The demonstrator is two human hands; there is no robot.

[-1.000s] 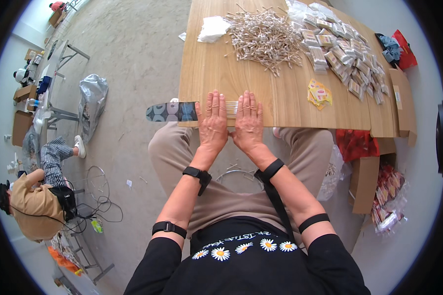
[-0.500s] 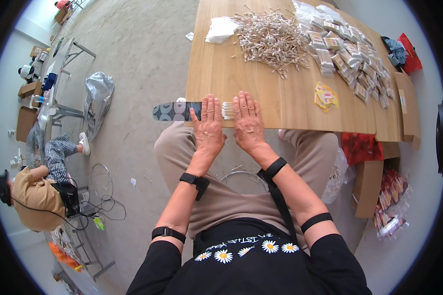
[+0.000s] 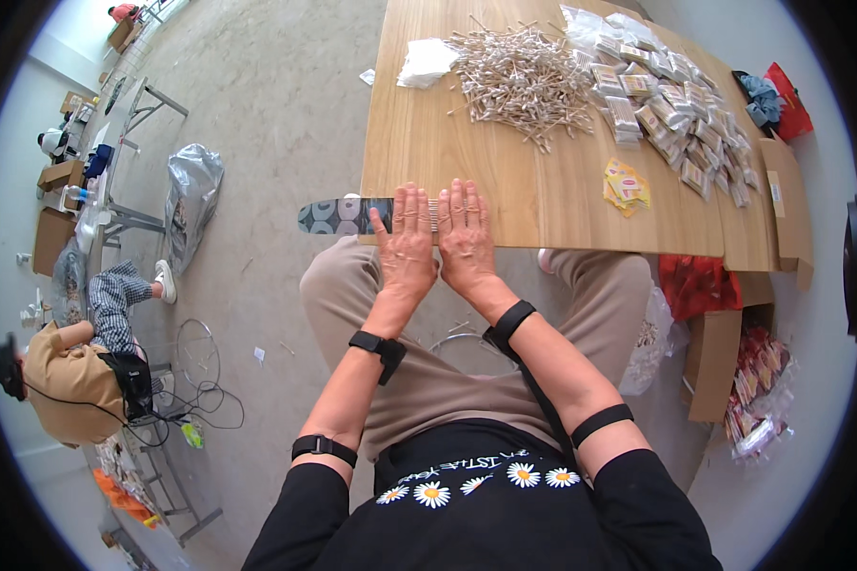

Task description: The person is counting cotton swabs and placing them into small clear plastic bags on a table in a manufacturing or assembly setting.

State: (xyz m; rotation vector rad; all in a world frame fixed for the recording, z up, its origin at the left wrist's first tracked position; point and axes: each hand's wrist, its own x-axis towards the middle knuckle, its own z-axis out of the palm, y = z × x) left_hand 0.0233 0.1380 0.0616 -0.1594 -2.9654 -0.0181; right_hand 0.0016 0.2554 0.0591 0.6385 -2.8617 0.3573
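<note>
Both my hands lie flat at the near edge of the wooden table (image 3: 562, 205), fingers stretched out and pointing away from me. Under my left hand (image 3: 408, 238) is the end of a dark patterned strip (image 3: 338, 216) with a rounded tip, which juts past the table's left edge. My right hand (image 3: 466, 233) lies close beside the left. A small row of cotton swabs (image 3: 434, 215) shows in the narrow gap between them; the right fingers cover most of it. Farther back is a large loose heap of cotton swabs (image 3: 524, 81).
White sheets (image 3: 427, 62) lie left of the heap. Many clear packets of swabs (image 3: 681, 109) are piled at the right, with yellow cards (image 3: 627, 186) nearer me. A cardboard box (image 3: 712, 366) stands below the table's right side. At far left a person (image 3: 76, 381) sits.
My right hand has slid left toward my left hand, over the row of swabs, narrowing the gap between them. The left hand has barely moved.
</note>
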